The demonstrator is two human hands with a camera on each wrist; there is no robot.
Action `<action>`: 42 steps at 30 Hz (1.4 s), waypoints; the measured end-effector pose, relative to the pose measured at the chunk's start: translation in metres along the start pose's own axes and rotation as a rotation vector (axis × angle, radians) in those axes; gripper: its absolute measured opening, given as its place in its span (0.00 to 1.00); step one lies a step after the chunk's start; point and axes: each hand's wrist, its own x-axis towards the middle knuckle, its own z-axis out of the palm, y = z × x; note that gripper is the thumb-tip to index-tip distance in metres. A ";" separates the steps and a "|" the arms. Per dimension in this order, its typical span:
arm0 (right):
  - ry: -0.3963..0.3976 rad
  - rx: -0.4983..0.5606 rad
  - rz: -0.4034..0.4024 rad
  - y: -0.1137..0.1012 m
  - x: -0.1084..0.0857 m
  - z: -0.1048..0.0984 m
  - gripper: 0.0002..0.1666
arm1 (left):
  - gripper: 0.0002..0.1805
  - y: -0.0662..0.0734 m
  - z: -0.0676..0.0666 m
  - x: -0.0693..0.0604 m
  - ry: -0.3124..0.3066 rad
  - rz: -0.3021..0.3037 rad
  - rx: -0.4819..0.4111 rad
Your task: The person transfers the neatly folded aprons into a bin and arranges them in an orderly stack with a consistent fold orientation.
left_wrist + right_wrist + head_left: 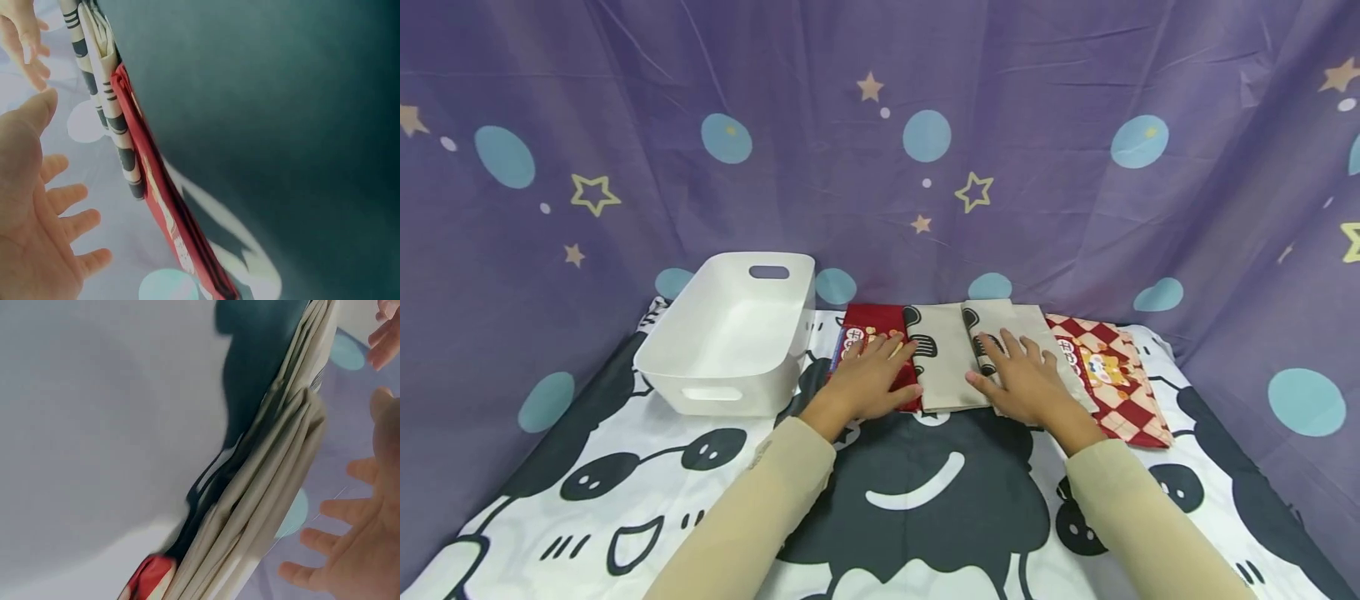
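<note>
Four folded cloth items lie in an overlapping row at the back of the table: a red one [880, 319], a cream one with black print [951, 367], another cream one [1026, 321] and a red-checkered one [1131, 392]. Above the red cloth my left hand [868, 379] spreads its fingers. My right hand [1026, 383] is spread over the second cream cloth. Both wrist views show a gap between each palm and the folded edges of the red cloth [169, 212] and cream cloth [262, 487]; the left hand [44, 219] and right hand [356, 537] hold nothing.
A white bin [715, 358] with handle slots stands left of the row, with nothing visible inside. A cartoon-print cloth [917, 500] covers the table. Behind it hangs a purple curtain [850, 167] with stars and dots, close to the row's back edge.
</note>
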 end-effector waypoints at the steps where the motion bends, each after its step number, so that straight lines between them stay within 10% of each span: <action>1: 0.002 -0.006 0.001 0.003 0.000 0.000 0.48 | 0.42 0.001 0.001 0.001 0.001 0.006 -0.005; 42: -0.081 0.027 0.140 0.098 -0.008 -0.013 0.45 | 0.35 0.085 0.020 0.077 -0.022 0.079 -0.024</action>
